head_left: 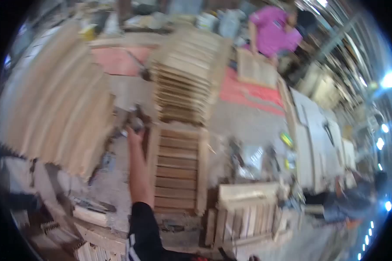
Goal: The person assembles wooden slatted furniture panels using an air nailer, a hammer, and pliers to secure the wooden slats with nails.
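Observation:
My left hand (135,134) reaches forward beside a slatted wooden panel (177,172) that lies flat on the workbench (117,174). Its fingers are closed around a greyish, metallic-looking object (136,123), too blurred to name. The panel has several brown slats between two paler side rails. Directly beyond it rises a stack of similar slatted panels (183,74). At the bottom edge a small skin-coloured patch (253,259) may be part of my right hand; its fingers are hidden.
A large pile of pale wooden boards (56,104) stands on the left. Slatted wooden pieces (248,209) are stacked at the lower right. A person in a pink shirt (272,30) handles a wooden panel (257,67) at the back. Pale boards (320,143) lie on the right.

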Action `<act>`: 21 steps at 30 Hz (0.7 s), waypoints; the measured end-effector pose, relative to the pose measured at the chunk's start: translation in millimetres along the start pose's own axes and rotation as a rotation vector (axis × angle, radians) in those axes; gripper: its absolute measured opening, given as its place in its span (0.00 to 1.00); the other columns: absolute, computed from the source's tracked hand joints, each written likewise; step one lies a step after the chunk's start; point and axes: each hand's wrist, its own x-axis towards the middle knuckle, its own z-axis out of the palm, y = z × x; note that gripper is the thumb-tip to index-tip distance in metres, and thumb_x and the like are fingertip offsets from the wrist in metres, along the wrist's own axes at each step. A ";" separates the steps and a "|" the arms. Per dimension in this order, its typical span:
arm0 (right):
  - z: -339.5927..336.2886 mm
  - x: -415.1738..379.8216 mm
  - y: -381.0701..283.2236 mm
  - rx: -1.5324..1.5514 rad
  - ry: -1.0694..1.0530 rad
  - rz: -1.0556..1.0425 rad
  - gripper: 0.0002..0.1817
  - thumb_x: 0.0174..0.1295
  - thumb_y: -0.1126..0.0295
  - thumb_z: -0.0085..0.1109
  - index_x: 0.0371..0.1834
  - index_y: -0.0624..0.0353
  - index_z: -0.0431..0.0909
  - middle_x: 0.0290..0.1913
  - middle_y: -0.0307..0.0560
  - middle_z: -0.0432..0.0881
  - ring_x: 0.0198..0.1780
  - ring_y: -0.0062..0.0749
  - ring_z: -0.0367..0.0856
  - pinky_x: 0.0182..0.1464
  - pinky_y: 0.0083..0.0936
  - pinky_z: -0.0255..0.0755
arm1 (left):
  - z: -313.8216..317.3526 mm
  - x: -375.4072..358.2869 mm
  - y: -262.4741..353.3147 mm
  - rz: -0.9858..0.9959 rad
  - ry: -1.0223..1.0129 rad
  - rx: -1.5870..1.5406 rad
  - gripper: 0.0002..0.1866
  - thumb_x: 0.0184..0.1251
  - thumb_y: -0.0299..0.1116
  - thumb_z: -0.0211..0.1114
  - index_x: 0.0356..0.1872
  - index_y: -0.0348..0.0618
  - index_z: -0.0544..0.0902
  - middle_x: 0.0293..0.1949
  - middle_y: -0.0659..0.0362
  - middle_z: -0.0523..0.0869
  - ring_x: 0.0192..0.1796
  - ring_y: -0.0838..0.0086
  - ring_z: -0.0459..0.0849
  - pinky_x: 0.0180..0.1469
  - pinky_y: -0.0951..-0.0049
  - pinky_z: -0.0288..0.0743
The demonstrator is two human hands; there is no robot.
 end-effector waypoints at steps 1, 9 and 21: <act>0.5 -14.7 -21.6 0.066 0.006 -0.108 0.12 0.61 0.65 0.61 0.36 0.65 0.79 0.24 0.39 0.78 0.24 0.19 0.74 0.24 0.22 0.68 | -3.7 6.6 6.0 -0.092 -0.039 0.123 0.33 0.70 0.55 0.57 0.63 0.35 0.69 0.51 0.47 0.81 0.53 0.53 0.81 0.55 0.57 0.79; -10.1 -53.1 -91.6 0.063 0.174 -0.012 0.21 0.68 0.63 0.55 0.62 0.55 0.74 0.24 0.36 0.73 0.22 0.18 0.71 0.23 0.21 0.65 | 18.2 -324.5 -29.7 -0.222 -0.220 0.914 0.15 0.69 0.46 0.57 0.38 0.46 0.81 0.31 0.62 0.85 0.33 0.78 0.80 0.35 0.77 0.71; -120.0 6.8 -82.5 0.073 0.398 -0.181 0.19 0.66 0.58 0.57 0.53 0.59 0.80 0.23 0.34 0.70 0.25 0.17 0.66 0.30 0.21 0.64 | -8.6 -627.9 -208.6 -0.753 -0.830 1.325 0.11 0.71 0.36 0.58 0.41 0.37 0.78 0.31 0.57 0.86 0.32 0.73 0.85 0.37 0.74 0.76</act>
